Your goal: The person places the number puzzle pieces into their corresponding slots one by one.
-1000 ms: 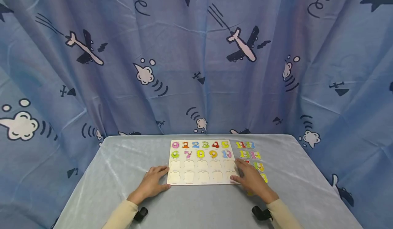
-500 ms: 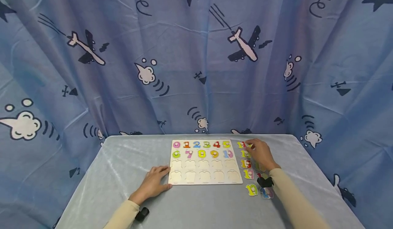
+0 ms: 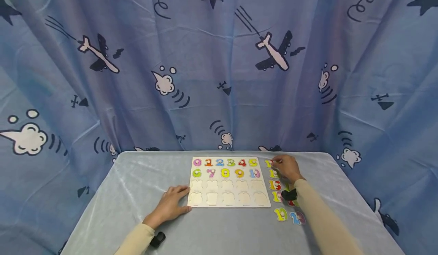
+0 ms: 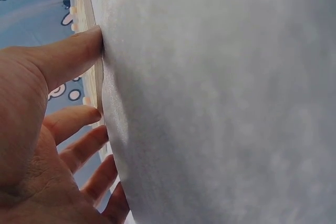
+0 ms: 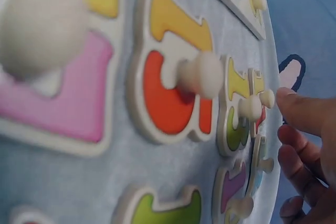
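A white wooden number puzzle board (image 3: 228,186) lies flat on the table, with knobbed pieces 0 to 10 in its top two rows and bare recesses below. My left hand (image 3: 170,203) rests at the board's left edge; in the left wrist view the thumb (image 4: 79,51) and spread fingertips touch that edge. Right of the board, my right hand (image 3: 288,168) reaches over the far end of the loose pieces. Its fingertips are right at the knob of the number 11 piece (image 5: 258,95), which lies on the table. The hand covers the neighbouring piece in the head view.
Loose knobbed pieces stand in two columns beside the board, among them the 15 (image 3: 275,185), the 19 (image 3: 281,214) and the 20 (image 3: 297,218). A grey cloth covers the table (image 3: 219,232). Behind it hangs a blue patterned curtain (image 3: 191,57).
My right hand left the board's right edge, moved out to the far end of the loose pieces, then shifted slightly left toward the 11. My left hand stayed at the board.
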### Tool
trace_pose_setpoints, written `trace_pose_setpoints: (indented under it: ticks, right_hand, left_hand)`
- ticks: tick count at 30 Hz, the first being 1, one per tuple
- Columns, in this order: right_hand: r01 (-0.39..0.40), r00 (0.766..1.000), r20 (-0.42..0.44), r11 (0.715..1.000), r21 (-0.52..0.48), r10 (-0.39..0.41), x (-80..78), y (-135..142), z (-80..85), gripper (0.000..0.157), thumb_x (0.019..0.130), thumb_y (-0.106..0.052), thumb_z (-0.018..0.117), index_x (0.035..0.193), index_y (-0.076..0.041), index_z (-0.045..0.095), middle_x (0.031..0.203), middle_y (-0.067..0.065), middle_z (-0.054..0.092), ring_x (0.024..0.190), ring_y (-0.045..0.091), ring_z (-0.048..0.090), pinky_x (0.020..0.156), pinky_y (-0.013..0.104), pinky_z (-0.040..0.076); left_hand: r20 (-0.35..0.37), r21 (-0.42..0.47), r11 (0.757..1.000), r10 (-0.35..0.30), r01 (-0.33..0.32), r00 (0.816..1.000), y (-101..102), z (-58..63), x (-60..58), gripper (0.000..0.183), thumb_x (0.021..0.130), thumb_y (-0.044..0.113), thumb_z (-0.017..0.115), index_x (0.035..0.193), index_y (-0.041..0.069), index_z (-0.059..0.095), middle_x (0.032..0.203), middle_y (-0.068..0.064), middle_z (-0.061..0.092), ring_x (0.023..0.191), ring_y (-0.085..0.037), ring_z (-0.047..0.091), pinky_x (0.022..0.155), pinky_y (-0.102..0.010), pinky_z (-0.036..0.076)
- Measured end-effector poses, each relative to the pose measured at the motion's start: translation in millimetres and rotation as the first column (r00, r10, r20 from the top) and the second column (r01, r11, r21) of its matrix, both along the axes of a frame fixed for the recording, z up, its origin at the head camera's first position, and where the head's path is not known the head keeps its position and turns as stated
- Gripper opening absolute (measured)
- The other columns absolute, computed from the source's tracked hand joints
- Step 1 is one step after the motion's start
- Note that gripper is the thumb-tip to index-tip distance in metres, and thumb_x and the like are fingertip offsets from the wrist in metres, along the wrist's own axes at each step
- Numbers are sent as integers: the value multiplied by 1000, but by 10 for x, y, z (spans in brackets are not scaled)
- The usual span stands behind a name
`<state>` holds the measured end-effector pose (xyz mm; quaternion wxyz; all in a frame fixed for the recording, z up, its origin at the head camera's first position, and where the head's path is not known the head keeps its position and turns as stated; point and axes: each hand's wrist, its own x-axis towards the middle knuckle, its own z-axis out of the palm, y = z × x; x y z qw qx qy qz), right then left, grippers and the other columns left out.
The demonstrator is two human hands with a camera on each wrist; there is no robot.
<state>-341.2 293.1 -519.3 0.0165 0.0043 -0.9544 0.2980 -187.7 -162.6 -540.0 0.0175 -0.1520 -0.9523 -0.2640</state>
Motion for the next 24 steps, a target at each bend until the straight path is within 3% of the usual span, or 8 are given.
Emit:
trace_pose_setpoints:
  ticks: [15, 24]
  right_hand:
    - [104, 989, 107, 995, 13, -105, -133, -83, -6, 27, 91, -25, 71, 112, -8, 74, 107, 16, 71, 80, 22, 61, 49, 29, 47]
    - [82, 991, 106, 996, 27, -84, -158, -88, -27, 28, 91, -24, 70, 112, -6, 73, 110, 16, 70, 84, 23, 60, 52, 30, 49]
  left_hand:
    - [36, 1, 1000, 6, -6, 999, -9, 15, 0, 67, 81, 30, 80, 138, 7, 56, 140, -10, 55, 120, -29, 48, 97, -51, 38]
    - [45, -6, 1000, 2, -2, 999, -13, -1, -3, 68, 81, 31, 81, 139, 6, 56, 140, -10, 55, 121, -30, 48, 98, -52, 37]
